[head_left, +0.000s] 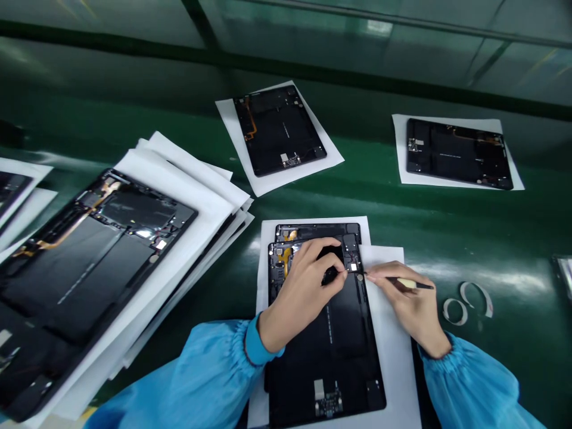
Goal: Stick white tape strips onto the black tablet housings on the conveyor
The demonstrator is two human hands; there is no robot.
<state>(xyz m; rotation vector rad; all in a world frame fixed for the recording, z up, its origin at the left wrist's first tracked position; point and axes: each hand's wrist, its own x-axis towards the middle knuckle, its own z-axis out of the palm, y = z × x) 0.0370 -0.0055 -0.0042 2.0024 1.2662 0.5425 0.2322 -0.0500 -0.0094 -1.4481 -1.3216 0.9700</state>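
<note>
An opened tablet (322, 333) lies upright in front of me, its dark insides, small boards and orange ribbon cable showing. Another opened tablet (322, 229) is under it, with only its upper edge clearly visible. My left hand (308, 280) rests over the upper part of the top tablet, thumb and forefinger pinched near a small white square; whatever is between them is too small to make out. At the tablet's right edge, my right hand (404, 301) grips a slim tool (409, 283) with a pale yellow and black shaft, its tip close to the edge.
White sheets (388, 333) lie beneath the tablets. To the left is a tilted stack of paper sheets (196, 190) topped by a large opened tablet (98, 268). Farther back are two more opened tablets (281, 131) (460, 154) on paper. Curled tape strips (456, 311) lie on the green table (504, 238).
</note>
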